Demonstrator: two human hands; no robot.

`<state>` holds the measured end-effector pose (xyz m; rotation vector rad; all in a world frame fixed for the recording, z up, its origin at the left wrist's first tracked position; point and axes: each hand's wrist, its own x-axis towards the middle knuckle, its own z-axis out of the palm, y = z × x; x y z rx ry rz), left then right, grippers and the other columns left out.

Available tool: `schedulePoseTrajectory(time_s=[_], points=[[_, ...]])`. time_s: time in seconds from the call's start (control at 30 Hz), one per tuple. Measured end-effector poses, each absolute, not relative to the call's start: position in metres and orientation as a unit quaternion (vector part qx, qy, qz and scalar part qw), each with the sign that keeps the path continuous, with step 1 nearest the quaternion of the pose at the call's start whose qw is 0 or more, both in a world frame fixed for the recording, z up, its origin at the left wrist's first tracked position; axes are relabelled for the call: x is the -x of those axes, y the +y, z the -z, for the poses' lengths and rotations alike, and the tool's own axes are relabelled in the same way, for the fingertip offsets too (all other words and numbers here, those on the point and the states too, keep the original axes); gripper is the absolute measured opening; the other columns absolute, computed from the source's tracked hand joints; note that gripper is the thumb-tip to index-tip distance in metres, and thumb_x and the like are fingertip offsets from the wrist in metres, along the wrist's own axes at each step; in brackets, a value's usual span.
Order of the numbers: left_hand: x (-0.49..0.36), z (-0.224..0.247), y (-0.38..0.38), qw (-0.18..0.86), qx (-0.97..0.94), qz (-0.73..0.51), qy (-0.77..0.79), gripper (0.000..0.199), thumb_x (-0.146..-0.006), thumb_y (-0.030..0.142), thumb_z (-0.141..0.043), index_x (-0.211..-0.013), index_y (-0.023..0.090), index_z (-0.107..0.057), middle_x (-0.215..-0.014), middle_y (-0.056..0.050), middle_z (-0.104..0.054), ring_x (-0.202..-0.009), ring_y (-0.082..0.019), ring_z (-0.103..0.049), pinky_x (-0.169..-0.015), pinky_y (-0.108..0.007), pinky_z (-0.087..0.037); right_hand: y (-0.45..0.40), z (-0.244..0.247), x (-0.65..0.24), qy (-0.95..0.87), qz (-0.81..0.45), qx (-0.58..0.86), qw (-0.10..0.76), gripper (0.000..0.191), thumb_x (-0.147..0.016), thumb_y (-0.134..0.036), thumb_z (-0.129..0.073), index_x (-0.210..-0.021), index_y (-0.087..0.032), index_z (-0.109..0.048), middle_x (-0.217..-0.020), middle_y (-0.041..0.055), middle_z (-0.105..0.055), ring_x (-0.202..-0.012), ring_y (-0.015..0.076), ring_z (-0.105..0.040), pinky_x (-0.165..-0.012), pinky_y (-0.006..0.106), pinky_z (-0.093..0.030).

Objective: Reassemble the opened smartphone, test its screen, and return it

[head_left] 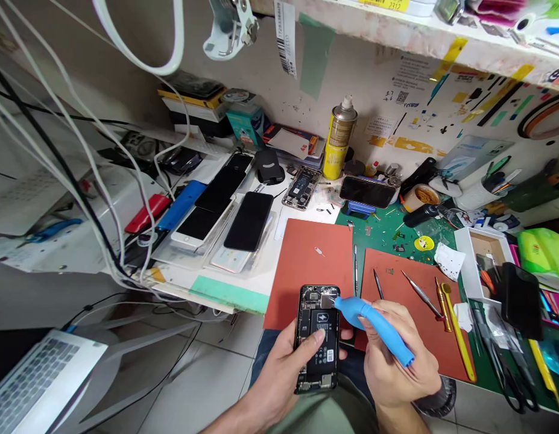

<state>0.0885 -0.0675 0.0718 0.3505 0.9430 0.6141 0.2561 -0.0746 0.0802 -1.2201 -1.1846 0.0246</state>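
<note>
An opened black phone (pixel 318 337) with its battery and inner parts showing is held upright at the bench's front edge. My left hand (pixel 290 364) grips it, the thumb lying across the battery and fingertips showing past the right side. In my right hand (pixel 397 355) is a blue tool (pixel 374 319) with a rounded body, its narrow tip at the phone's upper right, over a metal-covered part. Behind the phone lies a red-brown mat (pixel 310 253) with a small metal pin (pixel 319 251) on it.
Tweezers (pixel 421 293), a yellow tool (pixel 457 331) and thin picks lie on the right mat (pixel 410 325). Several phones, one being a black phone (pixel 249 221), lie at the left. A spray can (pixel 340 138) stands behind. White cables (pixel 80 132) hang at left, above a laptop (pixel 44 380).
</note>
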Motion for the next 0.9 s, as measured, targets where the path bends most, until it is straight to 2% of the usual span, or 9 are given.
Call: schedulePoseTrajectory(time_s=[0.13, 0.23, 0.3, 0.37, 0.47, 0.6, 0.7, 0.8, 0.9], points=[[-0.089, -0.065, -0.070, 0.830, -0.169, -0.292, 0.445, 0.051, -0.083, 0.053, -0.091, -0.116, 0.018, -0.074, -0.106, -0.013, -0.082, -0.094, -0.028, -0.080, -0.077, -0.035, -0.063, -0.072, -0.082, -0.255, -0.535, -0.050, 0.537, 0.650, 0.047, -0.085, -0.001, -0.083, -0.129, -0.020, -0.078, -0.110, 0.0099, -0.082, -0.096, 0.0302, -0.077, -0.073, 0.048, -0.066], [-0.090, -0.062, -0.072, 0.825, -0.170, -0.296, 0.449, 0.056, -0.083, 0.053, -0.091, -0.123, 0.018, -0.074, -0.106, -0.013, -0.082, -0.097, -0.029, -0.080, -0.084, -0.039, -0.064, -0.068, -0.082, -0.254, -0.555, -0.037, 0.509, 0.657, 0.042, -0.088, 0.003, -0.075, -0.122, -0.020, -0.080, -0.097, 0.0066, -0.082, -0.087, 0.0267, -0.076, -0.070, 0.045, -0.065], [-0.091, -0.061, -0.073, 0.823, -0.173, -0.295, 0.453, 0.060, -0.082, 0.054, -0.092, -0.127, 0.018, -0.074, -0.107, -0.013, -0.082, -0.097, -0.030, -0.080, -0.087, -0.041, -0.064, -0.066, -0.083, -0.251, -0.555, -0.038, 0.508, 0.657, 0.041, -0.088, 0.003, -0.075, -0.122, -0.020, -0.080, -0.097, 0.0066, -0.082, -0.086, 0.0265, -0.076, -0.070, 0.045, -0.064], [-0.091, -0.060, -0.073, 0.821, -0.179, -0.295, 0.455, 0.062, -0.082, 0.054, -0.092, -0.128, 0.017, -0.074, -0.107, -0.013, -0.082, -0.097, -0.030, -0.079, -0.086, -0.041, -0.064, -0.065, -0.084, -0.248, -0.556, -0.047, 0.516, 0.650, 0.042, -0.087, 0.001, -0.079, -0.123, -0.021, -0.080, -0.101, 0.0071, -0.082, -0.088, 0.0271, -0.076, -0.070, 0.045, -0.064], [-0.092, -0.062, -0.071, 0.820, -0.190, -0.292, 0.455, 0.060, -0.082, 0.055, -0.091, -0.127, 0.018, -0.075, -0.111, -0.014, -0.082, -0.096, -0.029, -0.079, -0.084, -0.039, -0.063, -0.068, -0.083, -0.247, -0.528, -0.076, 0.528, 0.661, 0.034, -0.088, -0.001, -0.079, -0.113, -0.024, -0.082, -0.093, 0.0041, -0.080, -0.083, 0.0245, -0.075, -0.068, 0.041, -0.063], [-0.092, -0.071, -0.069, 0.826, -0.196, -0.281, 0.448, 0.055, -0.084, 0.054, -0.090, -0.124, 0.018, -0.075, -0.116, -0.016, -0.082, -0.091, -0.026, -0.079, -0.078, -0.035, -0.060, -0.084, -0.078, -0.269, -0.339, -0.177, 0.578, 0.721, 0.020, -0.090, -0.027, -0.086, -0.108, -0.021, -0.081, -0.103, 0.0084, -0.080, -0.092, 0.0276, -0.078, -0.075, 0.043, -0.066], [-0.089, -0.076, -0.068, 0.842, -0.176, -0.281, 0.426, 0.060, -0.086, 0.052, -0.088, -0.134, 0.018, -0.074, -0.124, -0.018, -0.080, -0.096, -0.027, -0.078, -0.080, -0.034, -0.059, -0.099, -0.071, -0.304, -0.195, -0.247, 0.584, 0.748, 0.031, -0.087, -0.045, -0.088, -0.100, -0.018, -0.079, -0.100, 0.0091, -0.078, -0.085, 0.0248, -0.077, -0.072, 0.039, -0.065], [-0.087, -0.076, -0.066, 0.865, -0.127, -0.285, 0.393, 0.072, -0.091, 0.065, -0.078, -0.142, 0.016, -0.072, -0.131, -0.021, -0.078, -0.099, -0.028, -0.076, -0.081, -0.035, -0.059, -0.111, -0.061, -0.339, -0.113, -0.318, 0.600, 0.725, 0.038, -0.084, -0.054, -0.090, -0.089, -0.018, -0.078, -0.086, 0.0060, -0.077, -0.077, 0.0213, -0.074, -0.068, 0.035, -0.064], [-0.088, -0.077, -0.062, 0.884, -0.076, -0.284, 0.364, 0.080, -0.096, 0.076, -0.061, -0.147, 0.016, -0.070, -0.137, -0.020, -0.075, -0.103, -0.026, -0.075, -0.085, -0.032, -0.058, -0.122, -0.051, -0.360, -0.050, -0.343, 0.640, 0.686, 0.046, -0.081, -0.060, -0.090, -0.091, -0.017, -0.078, -0.085, 0.0068, -0.079, -0.078, 0.0215, -0.075, -0.065, 0.031, -0.064]])
